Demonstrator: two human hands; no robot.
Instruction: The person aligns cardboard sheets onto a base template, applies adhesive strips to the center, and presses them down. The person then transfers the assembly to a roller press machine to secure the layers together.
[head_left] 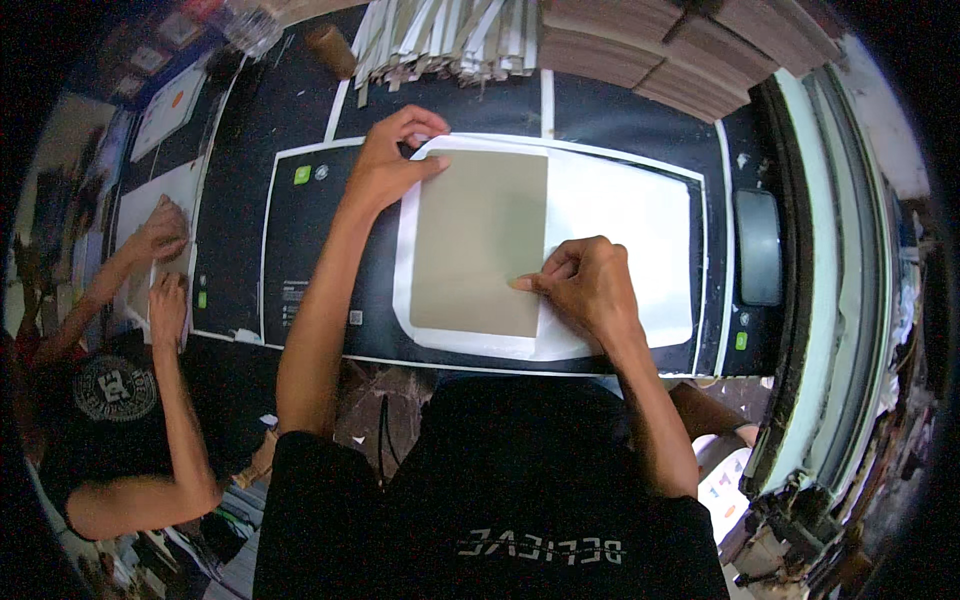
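Note:
A grey-brown rectangular board (480, 245) lies flat on a larger white sheet (625, 250) with rounded left corners. The white forms a narrow border at the board's left, top and bottom and a wide area to its right. My left hand (390, 155) is at the upper left corner, thumb on the board, fingers bent at the sheet's top edge with a gap between. My right hand (590, 285) is closed at the board's right edge, below its middle. Its thumb tip overlaps the board; the other fingers are curled and partly hidden.
A black worktop (320, 220) with white lines lies under the sheet. Behind are a pile of thin strips (445, 40), stacked brown boards (640, 50) and a brown cylinder (331, 50). A dark rounded block (758, 247) stands right. Another person's hands (165, 240) work at left.

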